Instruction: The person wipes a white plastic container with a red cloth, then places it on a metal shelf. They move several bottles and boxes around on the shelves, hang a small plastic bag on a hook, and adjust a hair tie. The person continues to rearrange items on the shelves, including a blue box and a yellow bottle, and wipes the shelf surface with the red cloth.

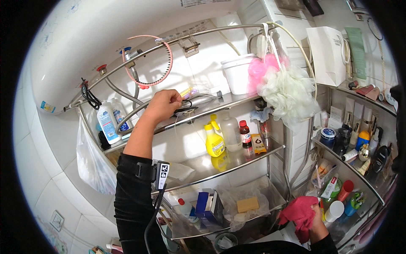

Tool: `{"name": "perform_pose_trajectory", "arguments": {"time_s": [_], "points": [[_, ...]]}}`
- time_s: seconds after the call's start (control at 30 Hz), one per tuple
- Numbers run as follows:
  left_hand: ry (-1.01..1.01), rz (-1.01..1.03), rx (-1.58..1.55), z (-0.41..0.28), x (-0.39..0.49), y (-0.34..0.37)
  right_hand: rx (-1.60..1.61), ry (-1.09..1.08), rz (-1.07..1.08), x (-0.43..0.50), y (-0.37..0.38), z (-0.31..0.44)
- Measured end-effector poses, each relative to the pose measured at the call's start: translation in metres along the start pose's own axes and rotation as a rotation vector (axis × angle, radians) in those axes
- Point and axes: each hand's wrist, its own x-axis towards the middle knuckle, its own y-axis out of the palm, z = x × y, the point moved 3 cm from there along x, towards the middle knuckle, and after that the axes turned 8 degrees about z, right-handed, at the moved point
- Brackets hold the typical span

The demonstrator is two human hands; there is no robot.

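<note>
My left hand (165, 103) reaches over the upper metal shelf (206, 108), its fingers bent close to a coiled black cable (187, 107); whether they pinch it is hard to tell. A grey flexible hose (127, 120) curves beside this hand, and small yellow and purple items lie just behind the fingers. At lower right, my right hand (318, 222) grips a crumpled red cloth (299, 214). The cloth hangs beside the lower corner shelf. A yellow spray bottle (215, 141), a clear bottle (231, 131) and a red-capped brown bottle (244, 133) stand on the middle shelf.
A pink toothed headband (171, 60) hangs from the top rail. A white bucket (238, 74) and mesh bath puffs (285, 92) are at the shelf's right end. White bottles (108, 122) stand left. Corner shelves hold jars (327, 136) and cups (334, 211). A water heater (95, 38) fills the upper left.
</note>
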Motion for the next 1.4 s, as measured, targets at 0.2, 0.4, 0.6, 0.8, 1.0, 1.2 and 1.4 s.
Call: {"name": "perform_pose_trajectory", "arguments": {"time_s": [0.2,0.4,0.6,0.8,1.0,1.2,1.4], "points": [[0.084,0.094,0.091,0.006,-0.014,0.003,-0.036,0.003,0.051,0.002,-0.019,0.0],[0.056,-0.064,0.187,0.006,-0.016,0.003,0.086,0.037,0.037,0.004,-0.027,-0.007],[0.084,0.236,-0.108,0.012,-0.012,0.006,0.047,0.023,0.074,0.004,-0.03,-0.01],[0.125,0.255,-0.135,0.011,-0.01,0.011,0.047,0.032,0.059,-0.002,-0.037,-0.01],[0.062,0.081,-0.585,-0.001,-0.02,0.0,0.053,0.034,0.053,-0.004,-0.041,-0.015],[0.086,-0.016,-1.149,-0.011,-0.032,-0.002,0.053,0.019,0.068,-0.005,-0.037,-0.018],[-0.089,-0.065,-0.787,0.014,-0.028,-0.007,0.054,0.058,0.087,-0.005,-0.033,-0.02]]}}
